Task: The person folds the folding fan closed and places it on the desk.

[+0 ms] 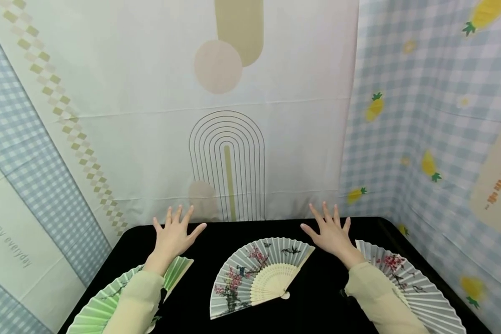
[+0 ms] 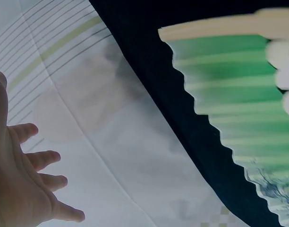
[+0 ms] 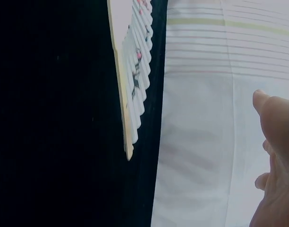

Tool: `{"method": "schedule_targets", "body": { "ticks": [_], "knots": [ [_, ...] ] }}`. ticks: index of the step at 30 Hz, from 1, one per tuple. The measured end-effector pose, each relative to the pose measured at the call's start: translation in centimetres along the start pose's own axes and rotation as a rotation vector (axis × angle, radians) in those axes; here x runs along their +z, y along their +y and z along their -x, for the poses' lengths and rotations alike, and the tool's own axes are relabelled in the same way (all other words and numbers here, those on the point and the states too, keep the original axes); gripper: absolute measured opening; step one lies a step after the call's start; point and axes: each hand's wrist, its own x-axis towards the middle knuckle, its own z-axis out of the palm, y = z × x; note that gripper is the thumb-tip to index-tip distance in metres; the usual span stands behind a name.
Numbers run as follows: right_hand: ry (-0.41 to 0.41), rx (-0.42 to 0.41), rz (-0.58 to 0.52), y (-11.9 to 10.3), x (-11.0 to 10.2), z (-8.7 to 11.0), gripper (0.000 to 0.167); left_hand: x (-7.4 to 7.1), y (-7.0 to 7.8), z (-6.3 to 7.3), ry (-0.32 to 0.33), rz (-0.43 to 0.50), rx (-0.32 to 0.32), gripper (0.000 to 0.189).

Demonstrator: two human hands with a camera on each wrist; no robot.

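Both hands are held out over the far part of the table, fingers straight and spread, holding nothing. My left hand is above and beyond a spread green folding fan, which the forearm partly covers. In the left wrist view the green fan's pleats show beside the hand. My right hand is nearest a white folding fan with red blossoms, partly hidden by the right sleeve. Between the hands lies another spread fan, white-grey with pink blossoms and pale ribs; its edge shows in the right wrist view.
The fans lie on a black-covered table. A white cloth backdrop with arch prints hangs right behind its far edge. Blue checked cloth with pineapples hangs along the right side, and more checked cloth along the left.
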Motion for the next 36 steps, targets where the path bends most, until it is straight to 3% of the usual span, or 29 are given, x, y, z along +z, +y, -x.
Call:
{"method": "schedule_targets", "body": {
  "ticks": [5, 14, 23, 29, 36],
  "knots": [
    [-0.003, -0.024, -0.014, -1.2, 1.4, -0.8, 0.082, -0.3, -1.3, 0.9, 0.011, -0.001, -0.024, 0.085],
    [-0.024, -0.064, -0.069, -4.7, 4.1, -2.3, 0.078, -1.4, -4.8, 3.5, -0.029, 0.048, -0.077, 0.085],
    [-0.048, -0.134, -0.174, -9.4, 6.8, -2.7, 0.073, -2.9, -6.3, 7.1, -0.077, 0.078, -0.205, 0.091],
    [-0.092, -0.244, -0.278, -12.2, 8.2, -2.5, 0.067, -4.2, -7.0, 9.8, -0.116, 0.086, -0.31, 0.096],
    [-0.232, -0.382, -0.504, -14.6, 10.2, -2.1, 0.056, -4.8, -8.7, 12.6, -0.136, 0.06, -0.395, 0.103]
  ]
}}
